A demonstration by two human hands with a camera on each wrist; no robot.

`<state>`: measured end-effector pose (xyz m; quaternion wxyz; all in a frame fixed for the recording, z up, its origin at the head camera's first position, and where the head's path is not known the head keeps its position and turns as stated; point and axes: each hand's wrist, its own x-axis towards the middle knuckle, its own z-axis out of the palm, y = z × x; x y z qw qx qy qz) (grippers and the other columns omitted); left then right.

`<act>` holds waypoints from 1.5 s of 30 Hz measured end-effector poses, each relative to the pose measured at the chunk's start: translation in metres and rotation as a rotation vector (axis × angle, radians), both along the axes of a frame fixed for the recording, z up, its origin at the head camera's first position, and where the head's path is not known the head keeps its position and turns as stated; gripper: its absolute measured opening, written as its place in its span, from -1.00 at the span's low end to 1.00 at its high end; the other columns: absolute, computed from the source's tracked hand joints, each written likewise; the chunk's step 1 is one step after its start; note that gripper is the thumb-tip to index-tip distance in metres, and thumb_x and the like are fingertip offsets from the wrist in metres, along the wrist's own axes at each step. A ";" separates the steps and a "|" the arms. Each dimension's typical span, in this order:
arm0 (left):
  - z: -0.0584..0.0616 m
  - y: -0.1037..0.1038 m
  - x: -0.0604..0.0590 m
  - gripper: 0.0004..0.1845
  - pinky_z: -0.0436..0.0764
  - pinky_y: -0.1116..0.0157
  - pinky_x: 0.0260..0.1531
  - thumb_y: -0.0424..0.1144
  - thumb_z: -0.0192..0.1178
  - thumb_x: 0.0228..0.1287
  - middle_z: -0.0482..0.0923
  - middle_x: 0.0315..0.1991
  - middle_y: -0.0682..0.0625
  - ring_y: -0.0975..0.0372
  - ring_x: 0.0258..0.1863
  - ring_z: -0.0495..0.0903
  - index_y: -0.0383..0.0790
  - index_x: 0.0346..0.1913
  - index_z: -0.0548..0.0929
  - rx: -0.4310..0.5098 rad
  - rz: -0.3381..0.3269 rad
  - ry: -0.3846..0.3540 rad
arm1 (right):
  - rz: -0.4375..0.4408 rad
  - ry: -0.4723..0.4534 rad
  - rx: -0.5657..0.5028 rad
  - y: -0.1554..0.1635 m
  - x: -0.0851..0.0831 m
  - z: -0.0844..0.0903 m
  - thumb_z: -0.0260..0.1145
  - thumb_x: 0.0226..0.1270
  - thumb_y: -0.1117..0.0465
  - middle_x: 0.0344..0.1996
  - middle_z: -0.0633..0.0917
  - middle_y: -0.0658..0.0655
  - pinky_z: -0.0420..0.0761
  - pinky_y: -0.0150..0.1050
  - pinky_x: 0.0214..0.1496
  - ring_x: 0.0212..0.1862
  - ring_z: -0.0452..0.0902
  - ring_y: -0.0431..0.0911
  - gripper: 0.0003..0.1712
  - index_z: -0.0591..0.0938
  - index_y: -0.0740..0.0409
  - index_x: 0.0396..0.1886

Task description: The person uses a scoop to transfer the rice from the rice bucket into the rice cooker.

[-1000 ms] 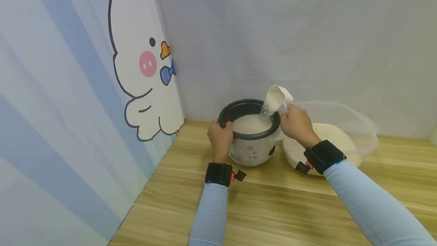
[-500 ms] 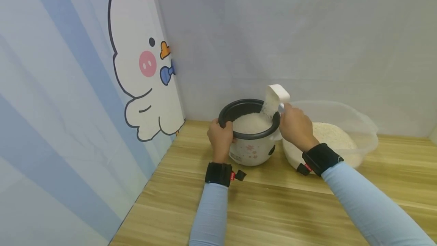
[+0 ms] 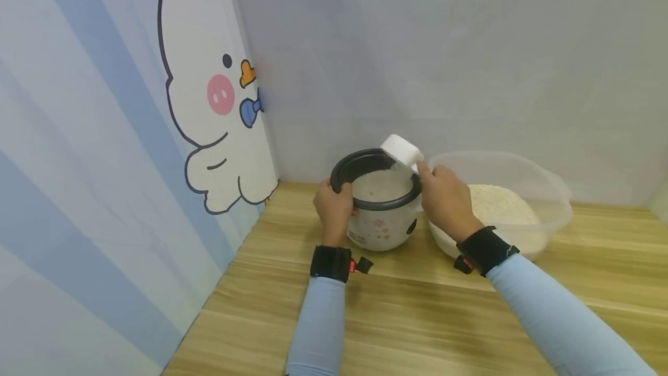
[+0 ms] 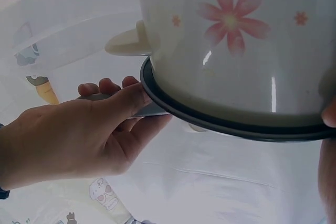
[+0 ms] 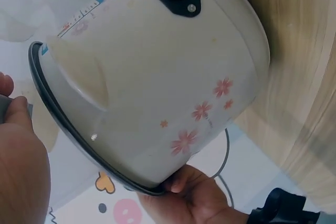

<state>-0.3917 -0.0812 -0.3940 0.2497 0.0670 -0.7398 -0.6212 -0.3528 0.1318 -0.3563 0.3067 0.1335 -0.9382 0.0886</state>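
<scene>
**Emptying the scoop cleanly into the cooker**

I am starting nearest me, where both sleeved arms are reaching forward over the wooden surface (image 3: 417, 318). My left hand (image 3: 333, 209) is wrapping its grip around the near-left edge of the rice cooker (image 3: 380, 226), thumb over the dark rim, and I judge that steady hold is worth keeping so the pot cannot slide. My right hand (image 3: 443, 197) is pinching the handle of the white scoop (image 3: 400, 151), which is tipping mouth-down over the cooker's far-right rim, above the rice already inside. I think the mouth should sit inside the rim line until the last grains drop. Just beyond to the right, the clear tub (image 3: 548, 190) of rice is sitting beside the cooker.
</scene>
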 end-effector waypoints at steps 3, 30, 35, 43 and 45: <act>0.001 -0.002 0.000 -0.70 0.53 0.28 -0.91 -0.29 0.08 0.09 0.59 -0.60 -0.09 0.20 -0.90 0.51 -0.42 -0.15 0.58 -0.003 0.007 0.002 | 0.044 0.064 0.056 -0.002 0.001 -0.002 0.15 0.22 0.40 -0.55 0.41 0.20 0.27 -0.21 -0.79 -0.58 0.28 0.02 -0.51 0.47 0.21 0.18; 0.003 -0.010 -0.001 -0.66 0.51 0.30 -0.90 -0.28 0.08 0.11 0.60 -0.56 -0.12 0.23 -0.91 0.49 -0.44 -0.09 0.56 -0.005 0.003 -0.013 | -0.146 -0.444 -0.244 0.082 0.000 0.001 0.02 0.25 0.33 -0.23 0.62 0.38 0.43 -0.09 -0.67 -0.37 0.55 0.20 -0.64 0.48 0.26 0.04; 0.004 -0.007 0.000 -0.64 0.51 0.29 -0.91 -0.29 0.07 0.10 0.60 -0.58 -0.14 0.23 -0.91 0.48 -0.45 -0.07 0.56 0.006 -0.008 -0.006 | -0.185 -0.534 -0.182 0.095 -0.008 0.002 0.02 0.12 0.37 -0.44 0.59 0.29 0.41 -0.09 -0.67 -0.46 0.48 0.10 -0.76 0.53 0.28 -0.22; 0.002 -0.003 -0.001 -0.68 0.53 0.28 -0.90 -0.30 0.08 0.09 0.60 -0.57 -0.11 0.21 -0.90 0.50 -0.43 -0.12 0.57 0.006 -0.005 -0.005 | -0.215 -0.706 -0.081 0.115 -0.021 0.000 0.00 0.23 0.32 -0.56 0.49 0.22 0.42 -0.10 -0.57 -0.50 0.41 0.06 -0.81 0.49 0.28 -0.52; 0.001 -0.002 -0.001 -0.69 0.53 0.28 -0.91 -0.29 0.08 0.09 0.60 -0.58 -0.11 0.20 -0.90 0.50 -0.42 -0.14 0.58 0.002 -0.006 -0.004 | -0.185 -0.785 -0.031 0.117 -0.021 -0.002 -0.02 0.26 0.30 -0.56 0.47 0.20 0.42 -0.11 -0.51 -0.48 0.40 0.05 -0.76 0.49 0.25 -0.56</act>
